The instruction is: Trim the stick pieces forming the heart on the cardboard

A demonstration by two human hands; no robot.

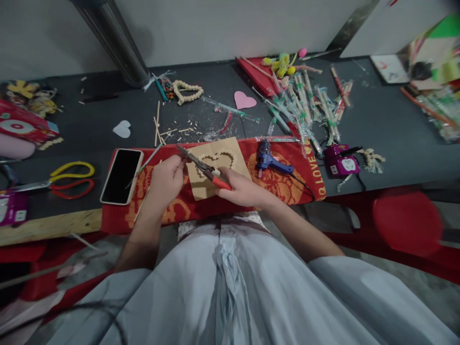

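Observation:
My right hand [235, 187] is wrapped round red-handled pliers [203, 166], whose long metal jaws point up and left. Close to the jaws' tip, my left hand [168, 177] is closed in a pinch; what its fingers hold is too small to make out. Under the pliers lies a square of tan card [203, 190] bearing a heart outline [230, 155] built of small pale pieces. The card rests on a red patterned towel [172, 218]. A thin wooden stick [142, 203] lies by my left forearm.
A blue glue gun [269, 162] lies right of the card, a phone [122, 176] to the left. Further left are scissors [72, 179]. Behind are a finished-looking beaded heart [187, 92], a pink paper heart [245, 100], loose sticks and several wrapped straws [304, 98].

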